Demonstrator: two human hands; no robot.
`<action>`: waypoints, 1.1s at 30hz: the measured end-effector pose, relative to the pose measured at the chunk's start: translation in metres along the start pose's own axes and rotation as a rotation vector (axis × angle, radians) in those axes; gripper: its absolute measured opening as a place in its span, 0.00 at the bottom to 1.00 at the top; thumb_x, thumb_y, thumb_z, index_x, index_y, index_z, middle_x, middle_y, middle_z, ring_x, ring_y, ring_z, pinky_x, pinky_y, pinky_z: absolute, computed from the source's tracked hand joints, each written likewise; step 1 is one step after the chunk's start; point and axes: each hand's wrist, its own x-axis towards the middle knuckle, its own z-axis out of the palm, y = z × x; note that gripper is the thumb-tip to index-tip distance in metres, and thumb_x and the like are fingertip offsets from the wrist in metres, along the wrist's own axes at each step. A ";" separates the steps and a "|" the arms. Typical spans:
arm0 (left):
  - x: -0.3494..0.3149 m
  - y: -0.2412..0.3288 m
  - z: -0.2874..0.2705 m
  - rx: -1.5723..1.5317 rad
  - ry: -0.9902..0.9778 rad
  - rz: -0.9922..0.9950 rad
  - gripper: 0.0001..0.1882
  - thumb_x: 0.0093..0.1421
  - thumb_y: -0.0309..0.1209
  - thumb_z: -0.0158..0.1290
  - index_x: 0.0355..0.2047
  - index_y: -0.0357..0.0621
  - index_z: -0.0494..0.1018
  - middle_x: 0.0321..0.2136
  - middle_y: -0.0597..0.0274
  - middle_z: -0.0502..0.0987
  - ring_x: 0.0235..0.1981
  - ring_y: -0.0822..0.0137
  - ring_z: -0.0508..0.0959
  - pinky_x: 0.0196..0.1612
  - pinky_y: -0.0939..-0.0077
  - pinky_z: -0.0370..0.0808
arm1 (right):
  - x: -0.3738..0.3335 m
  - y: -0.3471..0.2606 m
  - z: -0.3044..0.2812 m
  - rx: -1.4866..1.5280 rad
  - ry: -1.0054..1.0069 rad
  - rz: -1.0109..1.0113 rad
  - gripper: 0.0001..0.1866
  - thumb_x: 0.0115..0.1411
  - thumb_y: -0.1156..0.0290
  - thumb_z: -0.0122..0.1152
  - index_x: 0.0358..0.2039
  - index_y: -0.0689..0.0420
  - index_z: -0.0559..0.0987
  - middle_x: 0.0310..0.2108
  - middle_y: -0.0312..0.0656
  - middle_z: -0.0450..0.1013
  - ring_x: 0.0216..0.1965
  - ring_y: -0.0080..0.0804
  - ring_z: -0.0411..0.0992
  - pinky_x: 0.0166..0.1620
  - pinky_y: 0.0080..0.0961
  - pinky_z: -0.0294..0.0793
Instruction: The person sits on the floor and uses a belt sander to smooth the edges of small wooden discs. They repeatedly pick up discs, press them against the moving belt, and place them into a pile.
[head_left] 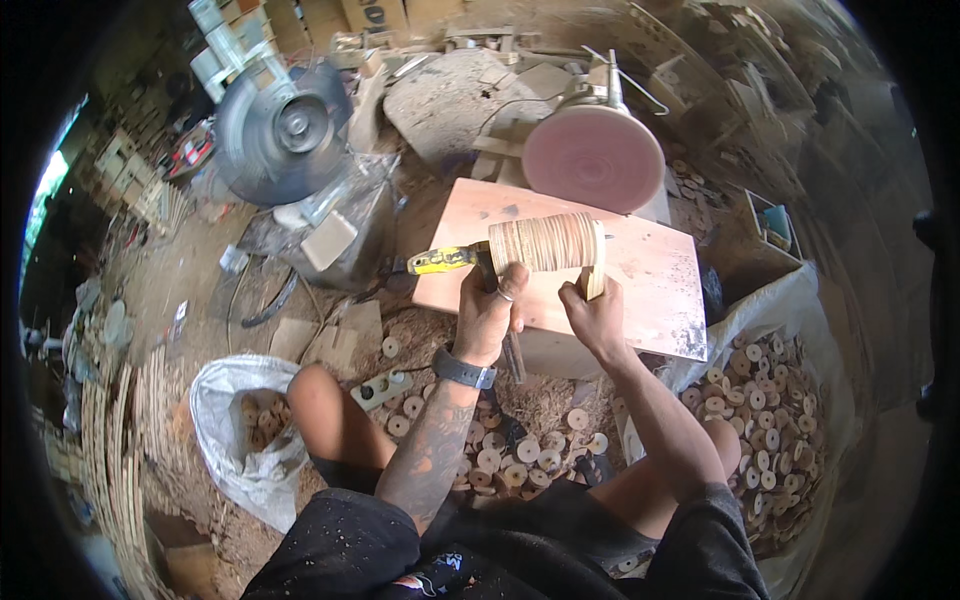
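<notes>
A stack of thin round wooden discs lies sideways over the board, packed face to face, with a thin rod tip poking out at its right end. My left hand is closed at the stack's left end, around a yellow-and-black handled tool with a metal bar reaching down below the hand. My thumb presses near the lower edge of the stack. At the right end, my right hand is closed on a flat pale wooden piece that stands against the last disc.
Beneath the stack is a pinkish board. Behind it stands a large round pink disc; a big grey disc machine is at the left. Loose wooden discs cover the floor. White sacks with discs flank my legs. A power strip lies near my left knee.
</notes>
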 end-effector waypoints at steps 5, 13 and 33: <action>-0.041 0.039 -0.037 0.044 -0.043 0.145 0.24 0.56 0.48 0.62 0.31 0.36 0.74 0.17 0.71 0.70 0.12 0.81 0.66 0.14 0.86 0.63 | -0.034 -0.033 0.035 0.153 0.024 -0.070 0.13 0.51 0.79 0.60 0.15 0.59 0.65 0.11 0.32 0.60 0.15 0.18 0.57 0.19 0.24 0.56; -0.075 0.074 -0.080 0.102 0.022 0.149 0.21 0.59 0.46 0.59 0.34 0.37 0.72 0.19 0.69 0.70 0.12 0.80 0.67 0.15 0.85 0.63 | -0.054 -0.075 0.071 0.264 -0.097 -0.031 0.12 0.54 0.77 0.59 0.17 0.59 0.67 0.14 0.30 0.64 0.16 0.17 0.60 0.20 0.22 0.59; -0.106 0.073 -0.166 -0.488 0.126 -0.202 0.27 0.67 0.53 0.41 0.51 0.41 0.62 0.19 0.76 0.56 0.13 0.83 0.55 0.14 0.90 0.55 | -0.030 -0.093 0.055 0.369 0.168 -0.069 0.03 0.63 0.73 0.56 0.34 0.58 0.73 0.15 0.29 0.65 0.15 0.17 0.61 0.19 0.16 0.61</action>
